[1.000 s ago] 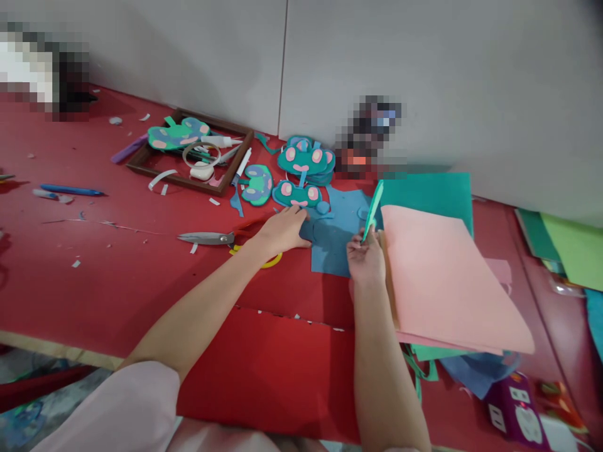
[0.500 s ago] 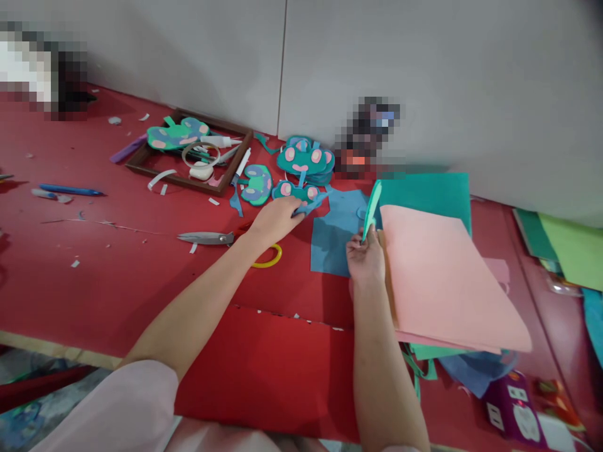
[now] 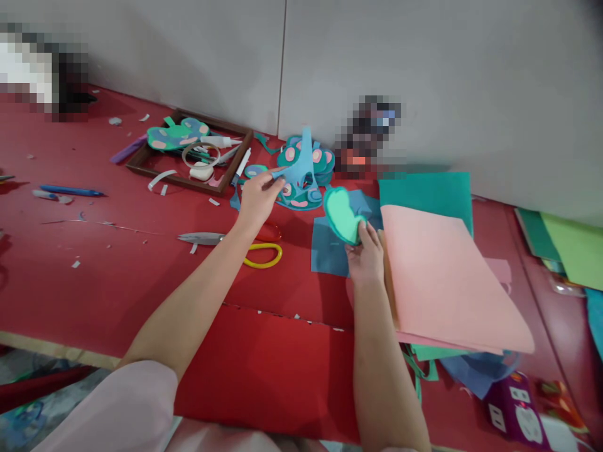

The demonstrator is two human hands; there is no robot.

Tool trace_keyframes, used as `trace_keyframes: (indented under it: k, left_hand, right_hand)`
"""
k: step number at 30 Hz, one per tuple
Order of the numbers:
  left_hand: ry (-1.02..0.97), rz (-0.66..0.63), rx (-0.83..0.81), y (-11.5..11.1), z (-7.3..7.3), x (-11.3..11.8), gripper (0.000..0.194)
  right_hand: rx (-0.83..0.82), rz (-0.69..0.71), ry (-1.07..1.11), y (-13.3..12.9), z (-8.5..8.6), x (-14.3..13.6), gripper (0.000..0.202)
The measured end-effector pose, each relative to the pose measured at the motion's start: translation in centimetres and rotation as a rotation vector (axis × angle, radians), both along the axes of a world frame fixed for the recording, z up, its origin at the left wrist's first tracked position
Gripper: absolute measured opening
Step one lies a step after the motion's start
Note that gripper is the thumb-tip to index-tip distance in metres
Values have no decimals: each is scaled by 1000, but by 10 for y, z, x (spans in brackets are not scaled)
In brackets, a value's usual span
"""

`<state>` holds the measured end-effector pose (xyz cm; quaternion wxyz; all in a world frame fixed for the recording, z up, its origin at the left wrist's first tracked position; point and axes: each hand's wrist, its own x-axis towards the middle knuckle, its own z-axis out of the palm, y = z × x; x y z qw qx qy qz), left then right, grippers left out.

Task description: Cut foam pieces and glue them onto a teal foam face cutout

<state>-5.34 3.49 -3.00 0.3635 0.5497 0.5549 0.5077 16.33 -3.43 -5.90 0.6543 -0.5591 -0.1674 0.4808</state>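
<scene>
Between the thumb and fingers of my left hand [image 3: 259,194] is a blue felt scrap [image 3: 301,164] with a cut-out, raised over the decorated teal pieces [image 3: 304,199]. My right hand [image 3: 366,251] grips a rounded green felt piece [image 3: 343,215] with a darker teal edge, its light face turned toward me. Under and behind that piece lie blue felt sheets [image 3: 327,251]. Scissors [image 3: 202,238] with red and yellow handles lie beneath my left wrist, blades pointing left.
A brown wooden tray [image 3: 188,182] holds tape, glue and a decorated piece at the back. Pink sheets [image 3: 447,276] lie over teal felt [image 3: 428,188] at the right. A blue pen [image 3: 70,189] lies at the left. A purple box [image 3: 511,411] sits at the lower right.
My left hand has moved left and lifted the blue scrap, which now hangs spread out. The green piece in my right hand has turned from edge-on to show its face.
</scene>
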Motion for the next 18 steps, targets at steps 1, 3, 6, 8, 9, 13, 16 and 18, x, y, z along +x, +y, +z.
trace_keyframes:
  k: [1, 3, 6, 8, 9, 13, 16, 18]
  left_hand:
    - [-26, -1, -14, 0, -1, 0, 28]
    - [-77, -10, -41, 1, -2, 2, 31]
    - [-117, -42, -55, -1, -1, 5, 35]
    - [-112, -113, -35, -3, 1, 6, 33]
    - [-101, -162, -17, -5, 4, 6, 31]
    - [-2, -371, 59, -14, 14, 10, 23]
    - [109, -477, 101, -19, 17, 15, 22]
    - [159, -516, 112, -22, 16, 18, 23]
  right_hand:
    - [-21, 26, -119, -1, -1, -1, 30]
    - [-45, 66, -393, -4, -2, -2, 34]
    - [-6, 41, -753, -8, -1, -4, 30]
    - [36, 3, -884, -9, 2, -5, 24]
    - [51, 8, -907, -9, 3, -6, 23]
    - [49, 112, -755, -9, 7, -9, 39]
    - [16, 128, -576, -10, 10, -13, 51]
    - [-3, 123, -509, -10, 11, -14, 51]
